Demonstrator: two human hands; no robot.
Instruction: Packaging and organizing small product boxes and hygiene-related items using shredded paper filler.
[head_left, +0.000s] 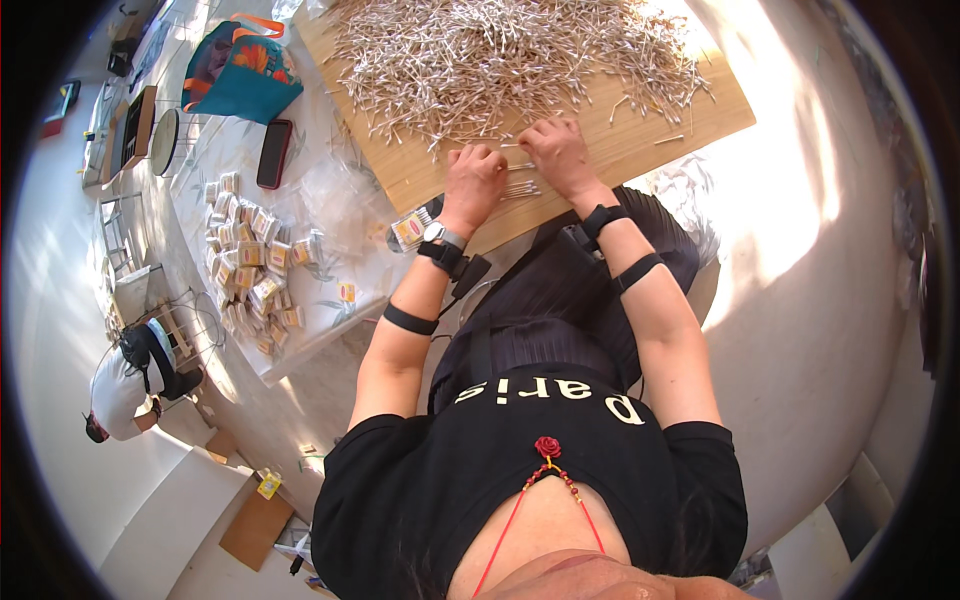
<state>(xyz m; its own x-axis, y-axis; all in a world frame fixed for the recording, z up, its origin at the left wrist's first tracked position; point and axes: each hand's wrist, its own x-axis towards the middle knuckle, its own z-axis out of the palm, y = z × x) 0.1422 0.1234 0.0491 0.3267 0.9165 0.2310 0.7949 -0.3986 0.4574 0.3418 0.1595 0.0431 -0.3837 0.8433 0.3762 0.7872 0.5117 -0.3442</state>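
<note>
A large heap of white-tipped cotton swabs [500, 60] covers the far part of a wooden board [725, 100]. At the heap's near edge my left hand [474, 182] has its fingers curled and pressed together. My right hand [560, 155] is just to its right, fingers also bent in a pinch. Thin swabs span the small gap between both sets of fingertips; the exact grip is partly hidden. Below the fingers, a short row of swabs [520, 189] lies side by side on the board. A small clear pack of swabs [410, 229] is beside my left wrist.
To the left, a plastic-covered surface [340, 205] bears a pile of small swab packs [250, 255], a dark phone [274, 153] and a teal bag [245, 75]. One loose swab [668, 139] lies right of my hands. Another person [130, 380] is at far left.
</note>
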